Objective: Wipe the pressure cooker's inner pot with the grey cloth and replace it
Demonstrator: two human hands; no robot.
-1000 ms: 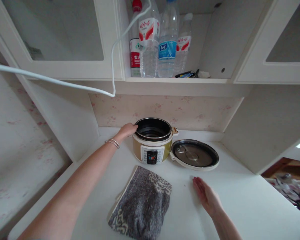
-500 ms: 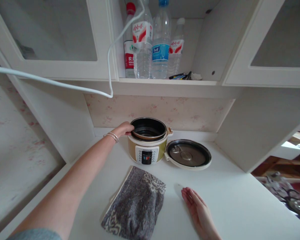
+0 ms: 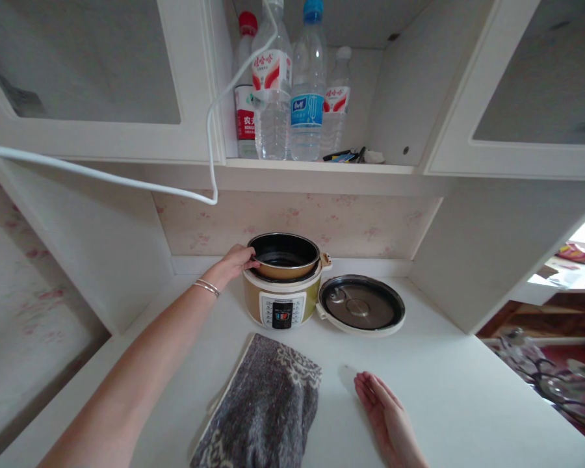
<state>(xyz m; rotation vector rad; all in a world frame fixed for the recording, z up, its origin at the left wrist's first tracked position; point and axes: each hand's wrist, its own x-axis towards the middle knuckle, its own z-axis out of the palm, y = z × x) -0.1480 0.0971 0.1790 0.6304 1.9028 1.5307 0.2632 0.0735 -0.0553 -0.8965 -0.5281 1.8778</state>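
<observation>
Here my left hand (image 3: 238, 261) grips the inner pot (image 3: 285, 268) at its rim, the pot poking partway out of the cooker (image 3: 283, 309), while my right hand (image 3: 383, 413), unclenched and holding nothing, is in front and right of that cooker.

so your white counter (image 3: 448, 396) has the rice cooker (image 3: 283, 315) near the back, a round lid (image 3: 362, 304) right beside it, grey patterned cloth (image 3: 263, 403) in front, and your shelf (image 3: 370, 168) holds four bottles (image 3: 307, 107)

Passes freely over the counter (image 3: 433, 344) well right of the cooker (image 3: 283, 311); meets the lid (image 3: 363, 304) just right, the towel (image 3: 263, 403) in front, the left hand (image 3: 236, 261) at left, the shelf (image 3: 322, 166) above.
</observation>
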